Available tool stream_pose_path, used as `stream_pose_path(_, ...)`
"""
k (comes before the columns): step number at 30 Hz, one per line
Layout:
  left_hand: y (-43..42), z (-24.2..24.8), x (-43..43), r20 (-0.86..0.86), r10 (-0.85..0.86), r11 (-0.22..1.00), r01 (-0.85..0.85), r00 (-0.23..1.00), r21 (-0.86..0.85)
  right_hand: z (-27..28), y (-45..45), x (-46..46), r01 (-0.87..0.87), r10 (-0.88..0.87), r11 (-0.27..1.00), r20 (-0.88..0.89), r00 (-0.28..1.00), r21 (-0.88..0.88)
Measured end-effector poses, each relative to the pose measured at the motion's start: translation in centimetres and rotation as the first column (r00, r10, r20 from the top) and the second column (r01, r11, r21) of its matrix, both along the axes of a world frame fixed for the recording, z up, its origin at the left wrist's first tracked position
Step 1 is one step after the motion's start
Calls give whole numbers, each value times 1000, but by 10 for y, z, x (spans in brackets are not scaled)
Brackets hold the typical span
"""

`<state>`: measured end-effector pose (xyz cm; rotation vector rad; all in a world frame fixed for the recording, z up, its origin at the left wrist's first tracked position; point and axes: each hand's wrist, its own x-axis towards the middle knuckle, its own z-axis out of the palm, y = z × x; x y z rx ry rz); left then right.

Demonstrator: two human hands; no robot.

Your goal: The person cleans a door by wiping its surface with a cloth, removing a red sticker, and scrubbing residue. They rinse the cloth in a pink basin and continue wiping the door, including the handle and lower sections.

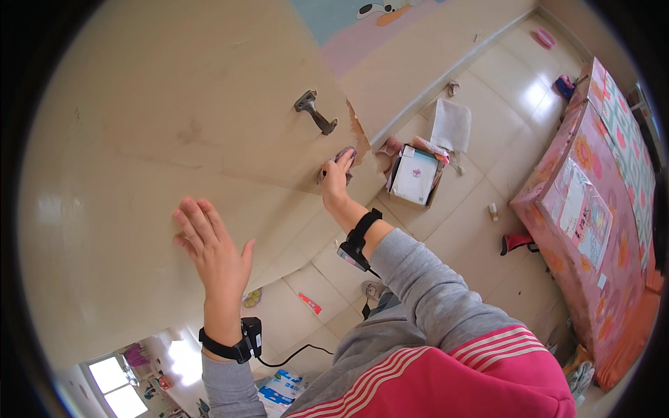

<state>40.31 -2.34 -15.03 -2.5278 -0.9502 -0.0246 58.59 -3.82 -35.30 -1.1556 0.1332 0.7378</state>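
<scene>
A cream door panel [157, 120] fills the left side of the view, with faint dark smudges and a torn strip along its edge. My right hand [337, 180] presses a crumpled purplish-grey cloth [345, 154] against the door, below a dark metal pull handle [315, 113]. Part of the cloth is hidden under my fingers. Lower on the left, my left hand [217, 245] has its fingers extended and thumb apart, holding nothing. It is at the door's surface; whether the palm touches cannot be told.
On the tiled floor stands a cardboard box [415, 175] holding a white booklet, beside a white fabric bag [451, 125]. A bed or table under a pink floral cover [564, 172] runs along the right. A red wrapper [310, 303] lies near my feet. A black cable [292, 358] trails from my left wrist.
</scene>
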Motion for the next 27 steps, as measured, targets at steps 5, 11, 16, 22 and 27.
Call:
stream_pose_path(5, -3, -2, 3, 11, 15, 1000, -15, 1000, 9, 48, -5, -33, -64, 51, 984, 82, 995, 164)
stream_pose_path(11, 2, -3, -2, 108, -59, 997, 63, 992, -32, 67, -10, -57, -142, -23, 962, 586, 810, 234)
stream_pose_path(16, 5, -23, -25, 151, -27, 989, 48, 988, -137, -10, 5, -47, -37, -30, 994, 576, 817, 104)
stream_pose_path(22, 5, -57, -90, 19, -45, 944, 48, 999, -325, -30, 29, -45, 185, -184, 979, -16, 983, 80)
stream_pose_path(27, 21, -61, -158, -48, -122, 924, 96, 991, -371, 57, 54, -162, 111, -154, 978, 254, 955, 176)
